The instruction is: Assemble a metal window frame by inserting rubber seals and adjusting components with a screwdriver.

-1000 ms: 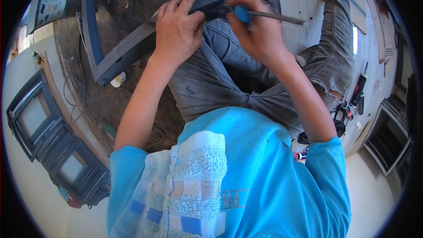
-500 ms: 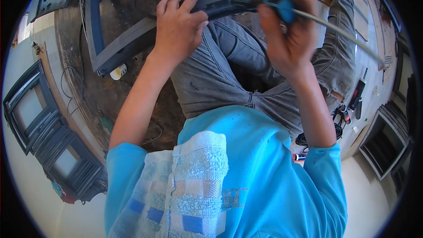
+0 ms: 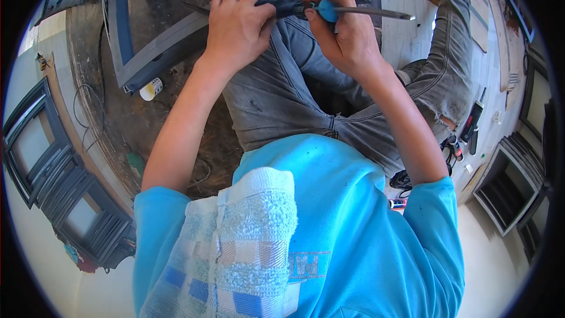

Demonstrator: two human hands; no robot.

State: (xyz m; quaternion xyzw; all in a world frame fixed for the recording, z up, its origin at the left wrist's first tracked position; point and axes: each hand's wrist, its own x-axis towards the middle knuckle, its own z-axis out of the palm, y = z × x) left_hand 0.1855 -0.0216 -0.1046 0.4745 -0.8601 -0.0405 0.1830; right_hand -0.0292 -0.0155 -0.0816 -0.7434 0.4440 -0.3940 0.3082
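A dark grey frame [image 3: 165, 53] lies across my lap and the ground, its near rail running under both hands. My left hand [image 3: 238, 26] presses down on that rail, fingers spread over it. My right hand [image 3: 344, 35] is closed around a screwdriver [image 3: 359, 12] with a blue and black handle; its metal shaft points to the right, level, above my right knee. The handle end sits against the rail between my two hands. I sit with grey trousers [image 3: 282, 94] bent under the frame.
Stacked dark frames [image 3: 53, 176] lean at the left wall, more frames [image 3: 512, 182] at the right. A small white cup [image 3: 151, 89] stands on the dirty ground beside the frame's corner. Tools [image 3: 471, 123] lie by my right leg. A towel [image 3: 235, 247] hangs over my shoulder.
My right hand swung the screwdriver up and right, then brought it back down level by the rail. My left hand stayed on the frame.
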